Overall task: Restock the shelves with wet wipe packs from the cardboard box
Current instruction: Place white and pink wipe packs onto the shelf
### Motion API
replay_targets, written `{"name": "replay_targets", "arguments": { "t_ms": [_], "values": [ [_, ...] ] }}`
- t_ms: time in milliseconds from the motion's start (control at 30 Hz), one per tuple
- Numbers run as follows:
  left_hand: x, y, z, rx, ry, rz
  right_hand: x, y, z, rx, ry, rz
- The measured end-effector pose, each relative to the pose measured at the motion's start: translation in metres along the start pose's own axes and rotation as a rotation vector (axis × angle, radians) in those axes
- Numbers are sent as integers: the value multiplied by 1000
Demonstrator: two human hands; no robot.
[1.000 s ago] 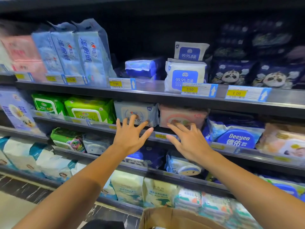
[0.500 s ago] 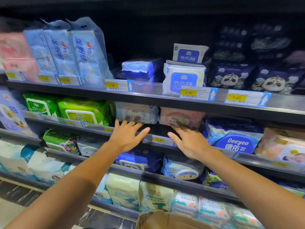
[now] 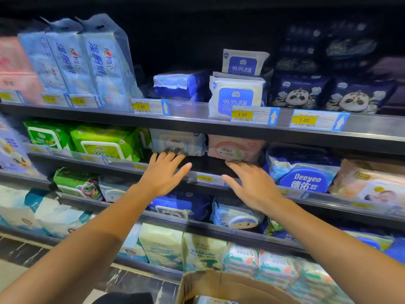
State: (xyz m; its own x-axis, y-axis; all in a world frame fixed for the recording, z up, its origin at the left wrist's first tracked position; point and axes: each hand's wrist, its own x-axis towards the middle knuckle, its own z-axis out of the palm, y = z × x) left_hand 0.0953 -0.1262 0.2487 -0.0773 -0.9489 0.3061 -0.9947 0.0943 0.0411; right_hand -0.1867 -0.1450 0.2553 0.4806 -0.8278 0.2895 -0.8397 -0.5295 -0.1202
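Overhead dark; metal shelf (image 3: 197, 125) tiers, price tags (image 3: 242, 115), marbled floor (image 3: 131, 279).

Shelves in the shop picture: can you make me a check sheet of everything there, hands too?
Surface: second shelf, front rail with price tags.
Job's things: white-blue wipe pack and pink wipe pack side by side; cardboard box at the bottom edge.
Clutter: green packs, Deeyeo pack, panda packs.
Grips: left hand flat, fingertips at the white-blue pack; right hand flat, fingertips under the pink pack.
Cables: nothing seen.
Surroundings: dark marbled floor.
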Motion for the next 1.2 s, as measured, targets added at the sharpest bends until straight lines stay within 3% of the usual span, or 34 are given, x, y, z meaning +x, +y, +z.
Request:
{"name": "replay_targets", "arguments": {
  "t_ms": [233,367,467,633,700,800,900,1000,1133,1200],
  "values": [
    [-65,67,26,-253,350,386,-76,8,29,223,363,-286],
    [-112,102,61,-332,364,496,-135,15,56,335,328,-420],
    [-143,118,107,-331,152,517,-177,31,88,369,190,-379],
    [-179,114,190,-187,-559,454,-234,62,141,349,-209,-131],
    [-185,110,210,-169,-807,361,-249,74,161,311,-416,-22],
    [-182,114,230,-163,-1030,155,-269,97,203,264,-652,211],
    [-178,117,253,-146,-1131,30,-282,108,217,357,-890,493],
    [-177,118,280,-144,-1122,-57,-292,115,223,411,-942,660],
    [-177,130,304,-254,-1138,-214,-297,112,240,458,-1144,955],
    [-177,128,319,-300,-1139,-298,-292,107,250,487,-1129,1037]
  ]
}}
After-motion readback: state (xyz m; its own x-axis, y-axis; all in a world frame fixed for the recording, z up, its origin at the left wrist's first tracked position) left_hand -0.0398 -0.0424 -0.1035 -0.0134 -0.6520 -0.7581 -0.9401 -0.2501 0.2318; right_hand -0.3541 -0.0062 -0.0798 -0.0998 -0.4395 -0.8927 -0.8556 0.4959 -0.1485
